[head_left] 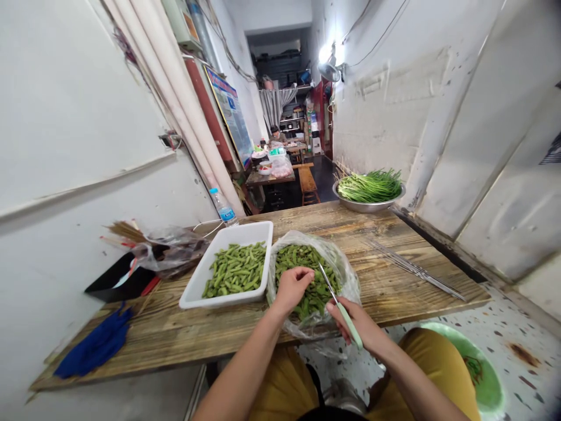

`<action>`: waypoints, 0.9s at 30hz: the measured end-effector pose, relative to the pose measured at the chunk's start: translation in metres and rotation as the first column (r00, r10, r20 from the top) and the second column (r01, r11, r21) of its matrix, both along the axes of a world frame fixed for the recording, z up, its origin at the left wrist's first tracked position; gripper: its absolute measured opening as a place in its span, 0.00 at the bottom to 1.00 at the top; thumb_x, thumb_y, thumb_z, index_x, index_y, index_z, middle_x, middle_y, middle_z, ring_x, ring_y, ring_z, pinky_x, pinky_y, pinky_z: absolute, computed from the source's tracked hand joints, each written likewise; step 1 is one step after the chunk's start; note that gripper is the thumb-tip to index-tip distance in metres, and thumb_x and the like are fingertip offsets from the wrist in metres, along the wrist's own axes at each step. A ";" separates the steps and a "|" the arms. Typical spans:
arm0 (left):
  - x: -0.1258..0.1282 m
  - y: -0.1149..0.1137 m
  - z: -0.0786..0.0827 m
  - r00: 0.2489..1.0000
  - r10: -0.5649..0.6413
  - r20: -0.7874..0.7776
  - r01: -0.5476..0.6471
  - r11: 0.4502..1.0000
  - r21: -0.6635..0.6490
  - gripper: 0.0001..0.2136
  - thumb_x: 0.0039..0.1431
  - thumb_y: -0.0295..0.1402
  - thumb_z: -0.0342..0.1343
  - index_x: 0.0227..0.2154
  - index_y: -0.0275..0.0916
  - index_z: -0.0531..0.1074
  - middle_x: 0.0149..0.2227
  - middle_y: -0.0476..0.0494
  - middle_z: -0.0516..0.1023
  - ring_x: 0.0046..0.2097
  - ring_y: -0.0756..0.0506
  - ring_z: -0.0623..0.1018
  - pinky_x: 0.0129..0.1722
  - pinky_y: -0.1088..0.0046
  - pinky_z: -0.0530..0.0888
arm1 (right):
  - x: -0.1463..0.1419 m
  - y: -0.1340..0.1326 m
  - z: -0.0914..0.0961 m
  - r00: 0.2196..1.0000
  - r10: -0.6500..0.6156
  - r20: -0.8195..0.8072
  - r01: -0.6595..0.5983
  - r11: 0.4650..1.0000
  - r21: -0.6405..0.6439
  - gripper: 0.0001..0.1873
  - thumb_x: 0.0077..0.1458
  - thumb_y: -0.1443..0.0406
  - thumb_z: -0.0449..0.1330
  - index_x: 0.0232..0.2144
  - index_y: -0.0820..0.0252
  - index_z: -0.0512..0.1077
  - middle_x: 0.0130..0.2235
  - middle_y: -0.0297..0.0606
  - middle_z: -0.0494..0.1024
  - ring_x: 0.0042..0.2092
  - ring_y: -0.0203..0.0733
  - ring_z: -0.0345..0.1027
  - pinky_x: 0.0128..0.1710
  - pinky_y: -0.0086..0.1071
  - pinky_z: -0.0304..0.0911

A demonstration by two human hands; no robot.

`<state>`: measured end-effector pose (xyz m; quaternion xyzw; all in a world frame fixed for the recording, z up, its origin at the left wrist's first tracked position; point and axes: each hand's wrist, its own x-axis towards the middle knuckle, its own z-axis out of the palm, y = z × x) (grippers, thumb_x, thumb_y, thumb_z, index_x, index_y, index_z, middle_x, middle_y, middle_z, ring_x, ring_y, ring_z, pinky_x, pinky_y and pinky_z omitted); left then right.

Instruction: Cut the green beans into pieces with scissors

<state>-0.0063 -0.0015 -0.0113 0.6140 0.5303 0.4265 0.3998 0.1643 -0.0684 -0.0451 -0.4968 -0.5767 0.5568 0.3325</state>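
Note:
My left hand (294,287) hovers over a clear plastic bag (349,280) full of green soybean pods (302,257), its thumb and fingers pinched together. Whatever is in that pinch is too small to make out. Scissors (346,318) with pale green handles, seen nearly edge-on, are gripped in my right hand (357,321) at the bag's near right side. Their slim metal tip points up and left, close to my left fingertips. Left of the bag, a white plastic tray (187,297) holds more soybean pods (236,269).
Metal skewers (416,272) lie on the wooden table (175,339), right side. A steel bowl (370,206) of green stalks stands at the far corner. Leftward are a water bottle (224,209), a black box (120,280) and blue cloth (96,345). A green basin (486,374) sits on the floor.

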 end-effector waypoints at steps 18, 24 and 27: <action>-0.009 -0.006 0.006 0.989 -0.058 0.138 0.087 0.971 -0.222 0.09 0.44 0.36 0.61 0.24 0.34 0.74 0.18 0.52 0.70 0.21 0.54 0.66 0.22 0.79 0.61 | -0.013 -0.002 0.010 0.999 -0.030 -0.039 0.027 0.996 -0.082 0.21 0.46 0.48 0.60 0.28 0.60 0.66 0.12 0.20 0.55 0.10 0.27 0.49 0.09 0.22 0.45; -0.018 -0.006 0.009 0.827 0.062 0.559 0.227 0.872 -0.433 0.11 0.44 0.34 0.63 0.25 0.34 0.68 0.20 0.50 0.72 0.20 0.55 0.70 0.18 0.83 0.64 | -0.012 -0.007 0.011 0.992 -0.049 -0.115 0.035 0.991 -0.126 0.22 0.47 0.46 0.57 0.29 0.58 0.63 0.16 0.22 0.59 0.13 0.28 0.52 0.09 0.22 0.51; -0.014 -0.009 0.008 0.763 0.131 0.633 0.183 0.895 -0.407 0.09 0.47 0.31 0.62 0.25 0.33 0.68 0.24 0.46 0.75 0.25 0.54 0.75 0.24 0.83 0.71 | -0.013 -0.011 0.015 0.982 -0.038 -0.185 0.014 0.992 -0.129 0.22 0.51 0.45 0.53 0.28 0.58 0.62 0.20 0.26 0.63 0.17 0.29 0.56 0.13 0.23 0.56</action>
